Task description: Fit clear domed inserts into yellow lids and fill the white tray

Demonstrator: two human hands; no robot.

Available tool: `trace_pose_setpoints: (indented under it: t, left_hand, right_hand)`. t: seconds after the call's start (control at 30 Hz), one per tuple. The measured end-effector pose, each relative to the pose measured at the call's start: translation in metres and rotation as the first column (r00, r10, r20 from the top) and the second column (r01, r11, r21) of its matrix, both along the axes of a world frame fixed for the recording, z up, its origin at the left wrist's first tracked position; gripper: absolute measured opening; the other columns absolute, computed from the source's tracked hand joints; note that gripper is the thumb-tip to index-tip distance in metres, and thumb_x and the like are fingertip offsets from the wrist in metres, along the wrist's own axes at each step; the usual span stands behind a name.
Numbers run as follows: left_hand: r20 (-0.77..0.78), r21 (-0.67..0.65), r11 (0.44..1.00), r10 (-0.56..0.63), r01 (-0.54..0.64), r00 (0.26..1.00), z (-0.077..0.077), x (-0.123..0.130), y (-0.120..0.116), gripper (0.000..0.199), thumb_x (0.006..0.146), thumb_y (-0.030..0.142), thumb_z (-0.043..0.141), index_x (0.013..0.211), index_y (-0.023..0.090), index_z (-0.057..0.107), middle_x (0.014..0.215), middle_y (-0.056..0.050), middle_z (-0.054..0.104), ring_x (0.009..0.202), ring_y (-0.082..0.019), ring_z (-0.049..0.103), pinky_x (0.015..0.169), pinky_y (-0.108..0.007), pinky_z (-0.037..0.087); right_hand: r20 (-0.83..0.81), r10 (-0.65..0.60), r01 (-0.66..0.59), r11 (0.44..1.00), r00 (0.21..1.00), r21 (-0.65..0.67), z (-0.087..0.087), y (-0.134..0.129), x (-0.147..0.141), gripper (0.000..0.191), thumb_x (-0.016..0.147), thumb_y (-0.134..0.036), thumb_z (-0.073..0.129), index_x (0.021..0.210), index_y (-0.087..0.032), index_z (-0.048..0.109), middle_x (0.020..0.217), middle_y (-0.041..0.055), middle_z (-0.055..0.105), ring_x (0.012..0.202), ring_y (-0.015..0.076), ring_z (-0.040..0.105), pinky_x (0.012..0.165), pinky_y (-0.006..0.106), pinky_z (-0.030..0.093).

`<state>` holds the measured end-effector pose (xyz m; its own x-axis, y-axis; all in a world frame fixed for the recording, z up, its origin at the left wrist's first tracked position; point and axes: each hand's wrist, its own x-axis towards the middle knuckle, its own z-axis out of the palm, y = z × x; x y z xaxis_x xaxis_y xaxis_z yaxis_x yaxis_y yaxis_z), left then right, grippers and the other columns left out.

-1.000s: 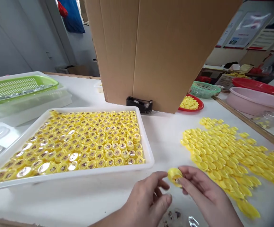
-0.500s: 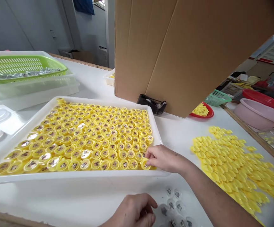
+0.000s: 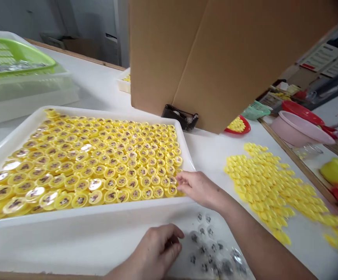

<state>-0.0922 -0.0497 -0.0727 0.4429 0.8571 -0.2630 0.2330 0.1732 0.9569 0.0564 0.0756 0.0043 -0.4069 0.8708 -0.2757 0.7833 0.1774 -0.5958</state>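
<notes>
I'm on the placing step, seemingly: right hand [image 3: 196, 188] at a white rectangular plastic tray [image 3: 99, 212]
Round yellow plastic piece with printed picture [image 3: 171, 190] sits by the right fingertips, glossy, picture up; those fingers close together, can't tell remotely if gripping. Left hand [image 3: 157, 247] half-curled, thumb and index apart, nothing visible held. Next move calls for lifting clear without nudging it, I'd judge

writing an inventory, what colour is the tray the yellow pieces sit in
The tray is white, seen best in the head view.
</notes>
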Motion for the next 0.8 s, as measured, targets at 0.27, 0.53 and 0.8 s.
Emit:
trace_pose_setpoints:
  t: [0.27,0.53,0.8]
  left_hand:
    - [-0.164,0.009,0.998,0.06,-0.059,0.985,0.005,0.008,0.006,0.021,0.083,0.033,0.049,0.092,0.019,0.061,0.08,-0.002,0.067,0.074,-0.017,0.06,0.069,-0.023,0.044]
    - [-0.333,0.077,0.996,0.061,-0.037,0.941,0.013,0.047,0.007,0.028,0.082,0.042,0.048,0.095,0.022,0.062,0.079,-0.001,0.068,0.07,-0.017,0.06,0.064,-0.024,0.047]
    - [-0.39,0.344,0.938,0.103,0.041,0.915,0.038,0.135,0.043,0.022,0.081,0.037,0.052,0.091,0.021,0.063,0.074,0.0,0.067,0.066,-0.016,0.061,0.063,-0.025,0.048]
  right_hand:
    - [0.066,-0.147,0.14,0.985,0.987,0.098,-0.026,-0.06,0.092,0.009,0.08,-0.017,0.052,0.076,-0.021,0.058,0.07,-0.0017,0.058,0.063,0.0133,0.054,0.059,0.024,0.041]
    - [-0.028,-0.13,0.132,0.986,0.991,0.098,-0.072,-0.066,0.089,0.009,0.068,-0.015,0.069,0.068,-0.019,0.06,0.083,0.002,0.056,0.078,0.0168,0.056,0.071,0.026,0.04]
    - [-0.389,-0.438,0.492,0.87,0.81,0.045,-0.064,-0.109,0.172,0.007,0.083,-0.018,0.048,0.087,-0.022,0.052,0.067,-0.0043,0.058,0.059,0.0121,0.06,0.054,0.021,0.043]
